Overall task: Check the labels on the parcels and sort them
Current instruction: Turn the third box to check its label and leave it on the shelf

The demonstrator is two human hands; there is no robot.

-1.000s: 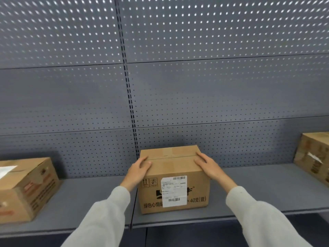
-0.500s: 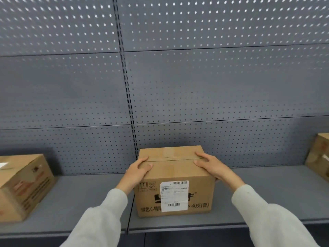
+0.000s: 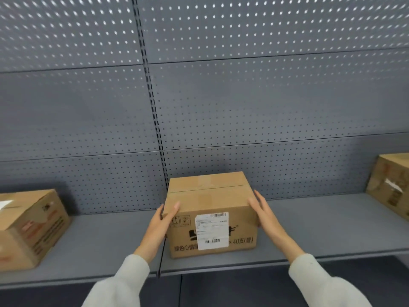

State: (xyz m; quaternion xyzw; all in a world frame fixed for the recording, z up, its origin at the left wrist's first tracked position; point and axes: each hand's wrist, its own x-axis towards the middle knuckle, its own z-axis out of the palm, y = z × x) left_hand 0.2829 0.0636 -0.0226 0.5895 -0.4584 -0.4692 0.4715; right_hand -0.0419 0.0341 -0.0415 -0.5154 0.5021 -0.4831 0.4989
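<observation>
The box (image 3: 210, 209), plain brown cardboard with a taped top seam, stands on the grey metal shelf (image 3: 309, 229) near its front edge, against the perforated back panel (image 3: 265, 107). A white label (image 3: 211, 231) with barcodes is stuck on its front face. The left hand (image 3: 162, 220) holds the left side, thumb on the top corner. The right hand (image 3: 264, 214) lies flat with straight fingers against the right side. Two more cardboard boxes sit well apart: a left box (image 3: 28, 227) and a right box (image 3: 389, 185).
</observation>
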